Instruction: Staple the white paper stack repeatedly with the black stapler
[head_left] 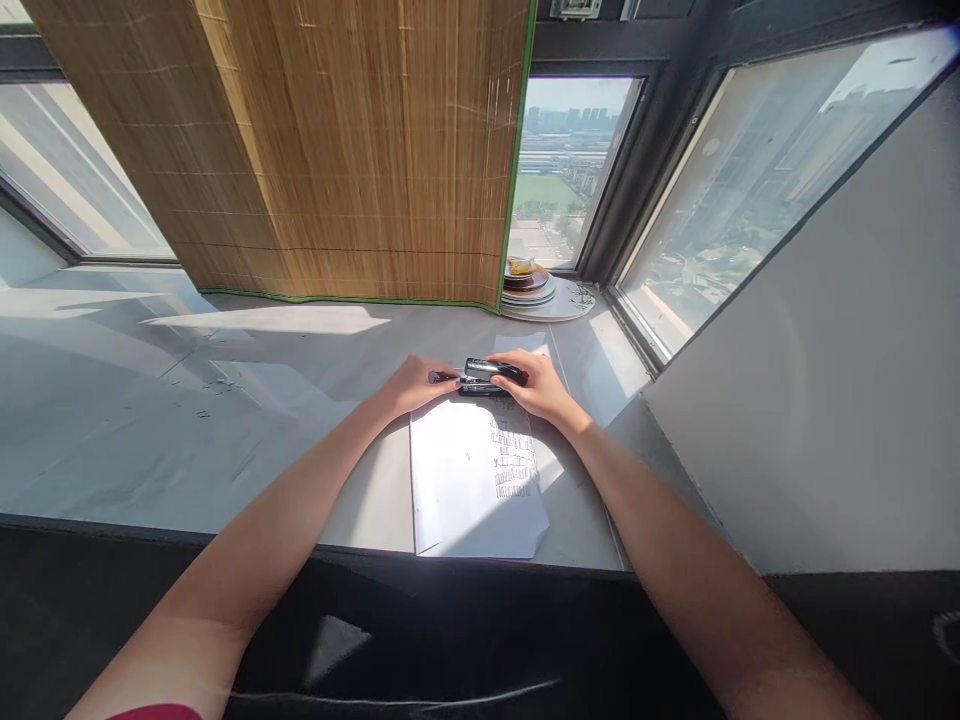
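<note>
A black stapler point(487, 374) is above the top edge of some white paper, its upper arm raised from its base. My right hand point(536, 383) is closed around its right end, thumb on the near side. At the stapler's left end, my left hand point(420, 383) pinches a small dark piece point(438, 377) with a thin bright part. Whether that piece is joined to the stapler I cannot tell. Below both hands lies the paper point(457, 480), lit by the sun, with dark writing along its right side and a bent lower right corner.
A pale stone sill point(262, 420) carries the paper and ends at a dark front edge. A bamboo blind point(360, 150) hangs behind. Stacked plates point(529, 290) stand on a round white board point(574, 300) by the window corner. A white wall point(825, 380) rises at right.
</note>
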